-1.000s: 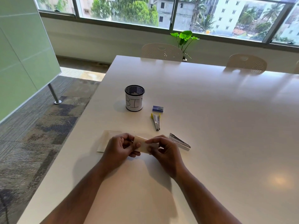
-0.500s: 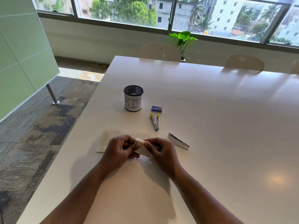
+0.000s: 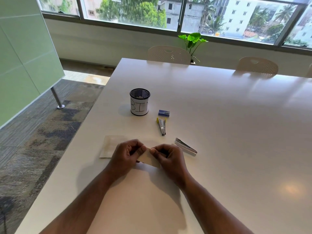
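We hold a small beige paper slip (image 3: 148, 158) between both hands, a little below and left of the middle of the frame and just above the white tabletop (image 3: 228, 149). The grip of our left hand (image 3: 125, 154) is pinched on the slip's left end, with the thumb on top and the fingers curled behind. The grip of our right hand (image 3: 170, 156) is pinched on the slip's upper right edge in the same way, fingers folded in. The slip tilts, with its lower right corner dropping toward the tabletop; we cannot tell whether it touches.

A flat beige sheet (image 3: 109, 146) lies on the tabletop to the left of the left hand and partly under it. Just right of the right hand lies a silver metal tool (image 3: 185, 146), set at a slant. Above the hands lies a small stapler with yellow ends (image 3: 162, 126), and just above that a little blue staple box (image 3: 163, 113). To the left of the box stands a black mesh cup (image 3: 139, 105), upright, with a white label reading "BIN". At the top of the frame, two pale chairs (image 3: 168, 54) stand at the far edge, with a green plant (image 3: 193, 39) between them, under the window.
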The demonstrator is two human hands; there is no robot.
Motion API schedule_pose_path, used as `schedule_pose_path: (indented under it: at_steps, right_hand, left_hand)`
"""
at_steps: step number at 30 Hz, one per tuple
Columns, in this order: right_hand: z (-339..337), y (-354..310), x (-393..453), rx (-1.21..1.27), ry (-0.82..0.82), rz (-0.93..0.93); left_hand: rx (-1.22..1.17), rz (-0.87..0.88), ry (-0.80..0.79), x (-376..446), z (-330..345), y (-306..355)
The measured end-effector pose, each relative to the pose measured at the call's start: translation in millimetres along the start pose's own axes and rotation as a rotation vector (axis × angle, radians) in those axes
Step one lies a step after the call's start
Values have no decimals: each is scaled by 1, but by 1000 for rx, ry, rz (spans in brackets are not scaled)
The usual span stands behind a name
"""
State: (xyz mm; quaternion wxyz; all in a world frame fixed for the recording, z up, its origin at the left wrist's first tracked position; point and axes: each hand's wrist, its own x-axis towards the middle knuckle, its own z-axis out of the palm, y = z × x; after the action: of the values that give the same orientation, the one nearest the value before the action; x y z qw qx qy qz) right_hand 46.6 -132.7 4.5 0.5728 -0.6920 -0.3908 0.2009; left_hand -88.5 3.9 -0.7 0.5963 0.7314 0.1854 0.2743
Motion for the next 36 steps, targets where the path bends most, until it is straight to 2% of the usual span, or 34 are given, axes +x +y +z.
schedule_pose_path:
  at_steps: [5,9,14,18,22,25,27,29,32,34,36]
  right_hand:
    - [0,1,2,-41,113,18]
    - [-5,5,2,25,35,64]
    - [-2,7,3,11,34,77]
    - [-3,6,3,-1,101,69]
    - [-2,5,2,-72,149,34]
    - [-7,2,0,-103,299,-58]
    - [-19,2,0,-208,420,-173]
    - [-34,6,1,-459,483,-247]
    - [-48,14,3,-757,459,-61]
    - [-49,18,4,-810,432,46]
    - [-48,21,5,-825,397,71]
  left_hand:
    - [26,70,92,-1,-2,5]
    - [33,59,122,0,1,3]
    - [31,71,137,1,1,2]
    - [21,33,79,-1,0,5]
    - [25,24,86,0,-3,7]
    - [18,15,90,0,-3,5]
    - [6,3,104,0,-2,5]
    - [-2,-6,107,0,-1,5]
    - [-1,-9,96,0,-3,5]
    - [6,-10,92,0,-4,4]
    - [16,-10,92,0,-4,4]
